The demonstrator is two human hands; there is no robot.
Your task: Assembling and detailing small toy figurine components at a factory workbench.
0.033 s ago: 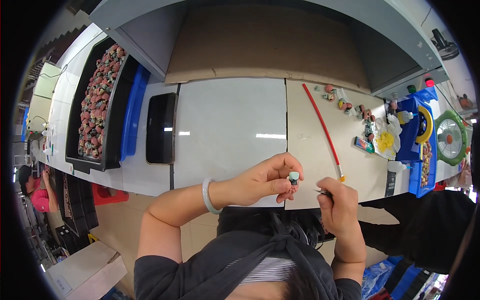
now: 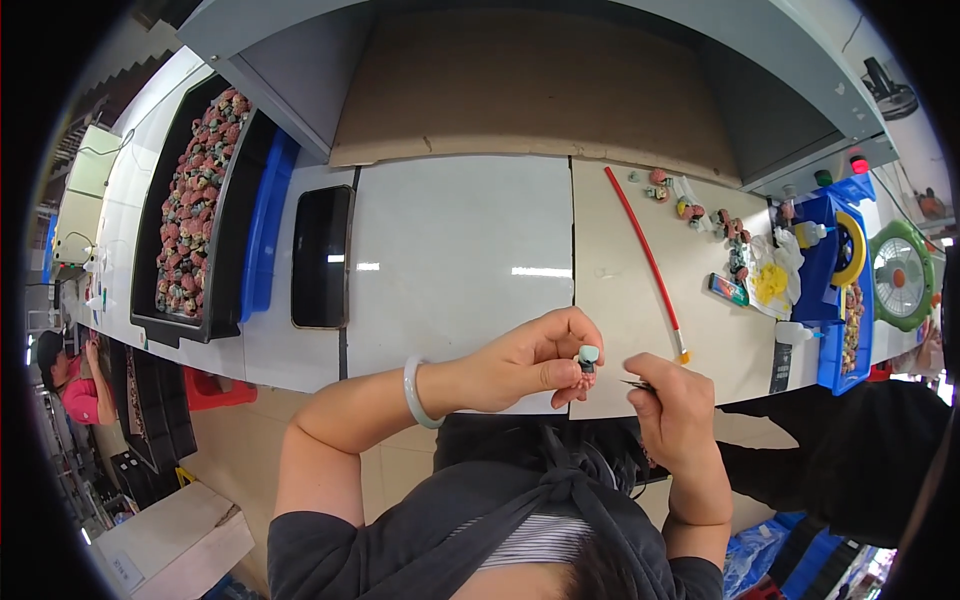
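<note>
Over the front edge of the table, my left hand [image 2: 545,362] pinches a small figurine [image 2: 588,356] between thumb and fingers. It has a pale green top, a dark middle and a pinkish lower part. Just to the right, my right hand [image 2: 678,408] is closed around a small, thin, dark pointed tool [image 2: 638,385], whose exact kind I cannot make out. Its tip points left toward the figurine, with a gap between them. Beyond the right hand lies a brush [image 2: 648,255] with a red handle and yellowish bristles.
A black tray [image 2: 222,300] full of small pink-and-green pieces and a black phone [image 2: 322,258] are at the left. At the right are several loose figurines [image 2: 735,235], a blue bin [image 2: 818,255] and a green fan [image 2: 902,275]. A grey shelf [image 2: 780,60] spans the back.
The tool in my right hand has shifted slightly left and turned a little. The figurine in my left hand has hardly moved.
</note>
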